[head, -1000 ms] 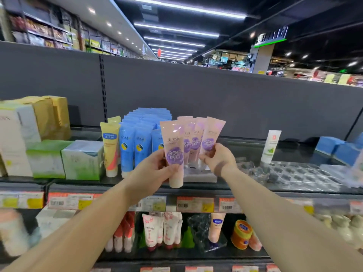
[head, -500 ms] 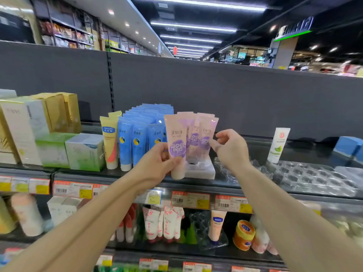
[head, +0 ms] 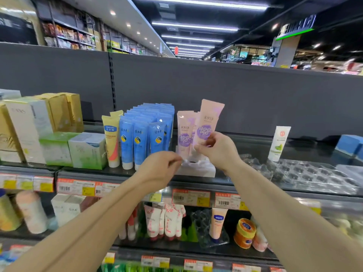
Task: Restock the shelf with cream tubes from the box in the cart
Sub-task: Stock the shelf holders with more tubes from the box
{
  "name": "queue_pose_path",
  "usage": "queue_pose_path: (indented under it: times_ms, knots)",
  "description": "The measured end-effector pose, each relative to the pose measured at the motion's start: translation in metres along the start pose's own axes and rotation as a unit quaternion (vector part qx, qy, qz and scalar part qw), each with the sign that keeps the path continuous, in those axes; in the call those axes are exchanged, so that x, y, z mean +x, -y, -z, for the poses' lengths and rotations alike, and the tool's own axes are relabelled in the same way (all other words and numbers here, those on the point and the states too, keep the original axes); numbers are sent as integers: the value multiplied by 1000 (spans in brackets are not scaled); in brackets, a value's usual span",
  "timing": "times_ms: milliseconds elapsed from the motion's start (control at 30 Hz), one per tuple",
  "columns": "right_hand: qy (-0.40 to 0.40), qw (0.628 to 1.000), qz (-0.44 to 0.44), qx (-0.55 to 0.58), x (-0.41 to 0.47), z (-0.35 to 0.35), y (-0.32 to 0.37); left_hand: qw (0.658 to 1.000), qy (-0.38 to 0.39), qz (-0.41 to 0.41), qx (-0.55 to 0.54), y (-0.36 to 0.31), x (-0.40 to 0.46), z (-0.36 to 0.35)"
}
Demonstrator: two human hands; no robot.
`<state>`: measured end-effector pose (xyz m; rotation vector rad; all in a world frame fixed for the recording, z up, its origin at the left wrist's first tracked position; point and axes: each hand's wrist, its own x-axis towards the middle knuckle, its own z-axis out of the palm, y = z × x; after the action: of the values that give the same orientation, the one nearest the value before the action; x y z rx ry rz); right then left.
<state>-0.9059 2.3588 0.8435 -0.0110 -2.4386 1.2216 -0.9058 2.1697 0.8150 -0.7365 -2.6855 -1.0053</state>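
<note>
Your left hand (head: 160, 169) has let go of the pink tube it held up half a second ago, and it has dropped down to the front edge of the shelf (head: 125, 173). Its fingers are curled in with the tips together. They may be pinching the clear edge of the white holder (head: 196, 169), but it is too blurry to be sure.

Going from the left end of the shelf, you pass the gold and white boxes (head: 39, 124), the green boxes (head: 72, 150), one yellow tube (head: 112, 138), then the rows of blue tubes (head: 141, 134). None of these have moved.

Next come the pink cream tubes (head: 184, 132). A second ago you held a fan of them in both hands. Now these ones stand upright at the back of the white holder, just right of the blue tubes. So part of the job is done.

Your right hand (head: 218, 150) has moved too. Half a second ago it was open and held nothing. Now its thumb and fingers pinch the bottom of one more pink tube (head: 210, 120), held up higher than the standing ones and leaning a little to the right. It is not in the holder yet. I think it goes in an empty hole at the front.

Farther right on the shelf lie clear plastic trays (head: 306, 173) and one white tube (head: 279, 144). The cart and box are out of view.
</note>
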Motion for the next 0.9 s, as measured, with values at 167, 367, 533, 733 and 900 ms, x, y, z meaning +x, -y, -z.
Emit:
queue_pose_path:
  times_ms: [167,367,533,733,900]
  knots:
    - [-18,995,-25,-99,9,-28,-14,1000,15,-2,4,19,-4,-12]
    - [-29,984,-43,-168,10,-39,-18,998,21,-51,31,25,-5,-8]
    - [-48,983,-64,-168,2,-37,-12,997,25,-68,16,26,-7,-8]
    - [-83,982,-79,-151,-9,-42,-12,996,32,-76,20,23,-8,-6]
    - [-84,973,-102,-190,-12,-43,-8,996,27,-83,18,23,-10,-6]
